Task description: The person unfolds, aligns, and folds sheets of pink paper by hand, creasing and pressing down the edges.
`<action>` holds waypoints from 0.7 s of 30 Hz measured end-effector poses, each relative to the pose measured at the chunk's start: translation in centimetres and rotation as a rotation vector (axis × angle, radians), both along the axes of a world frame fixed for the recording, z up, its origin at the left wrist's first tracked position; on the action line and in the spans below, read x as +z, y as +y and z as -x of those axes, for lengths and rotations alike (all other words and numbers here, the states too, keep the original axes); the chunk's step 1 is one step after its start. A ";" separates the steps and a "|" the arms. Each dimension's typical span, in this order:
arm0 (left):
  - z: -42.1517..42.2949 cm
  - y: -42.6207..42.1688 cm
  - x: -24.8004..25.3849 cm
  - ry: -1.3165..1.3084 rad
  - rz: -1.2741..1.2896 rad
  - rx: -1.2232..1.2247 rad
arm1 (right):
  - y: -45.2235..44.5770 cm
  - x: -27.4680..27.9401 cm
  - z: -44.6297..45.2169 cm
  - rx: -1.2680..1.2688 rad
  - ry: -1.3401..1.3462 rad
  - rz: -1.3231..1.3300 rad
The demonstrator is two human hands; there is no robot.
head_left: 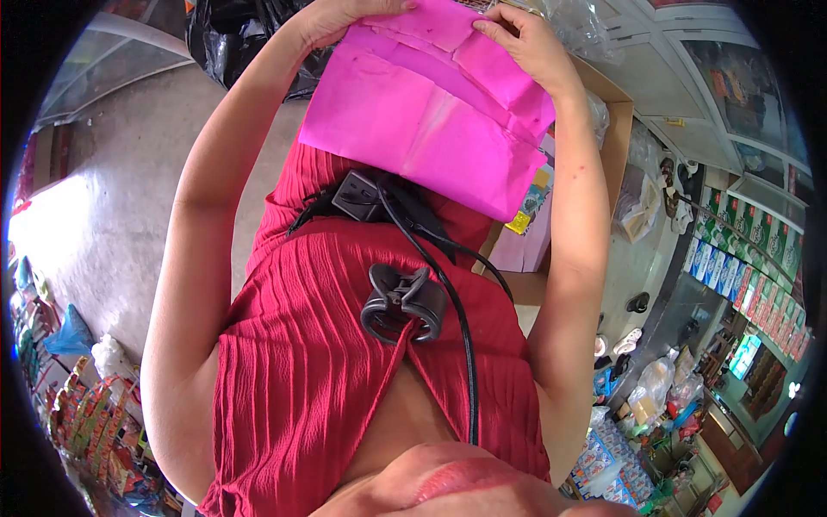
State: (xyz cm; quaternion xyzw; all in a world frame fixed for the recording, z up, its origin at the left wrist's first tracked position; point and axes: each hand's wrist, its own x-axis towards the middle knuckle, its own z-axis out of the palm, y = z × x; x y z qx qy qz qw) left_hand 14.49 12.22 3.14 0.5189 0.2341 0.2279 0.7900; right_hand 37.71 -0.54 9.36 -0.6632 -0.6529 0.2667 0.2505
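A bright pink sheet of paper (370, 108) with several folds and creases spreads across my lap. My left hand (345, 17) grips its far left edge, with the fingertips partly cut off by the top of the view. At the far right edge my right hand (527, 47) pinches the same paper, its thumb lying on top and the other fingers curled behind. The near part of the sheet hangs loose over the red dress (301, 284). A black box-shaped device (357, 196) with a cable lies at my waist, just below the paper.
An open cardboard box (616, 142) stands to the right, with pink paper and a yellow packet (519, 223) inside. Black plastic bags (228, 39) lie at the far left. Shelved boxed goods (749, 233) line the right; packaged goods (86, 414) crowd the lower left.
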 end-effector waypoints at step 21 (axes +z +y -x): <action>0.2 1.1 -4.1 -0.113 -0.037 0.129 | -5.4 -6.1 -9.6 -0.074 0.433 -0.047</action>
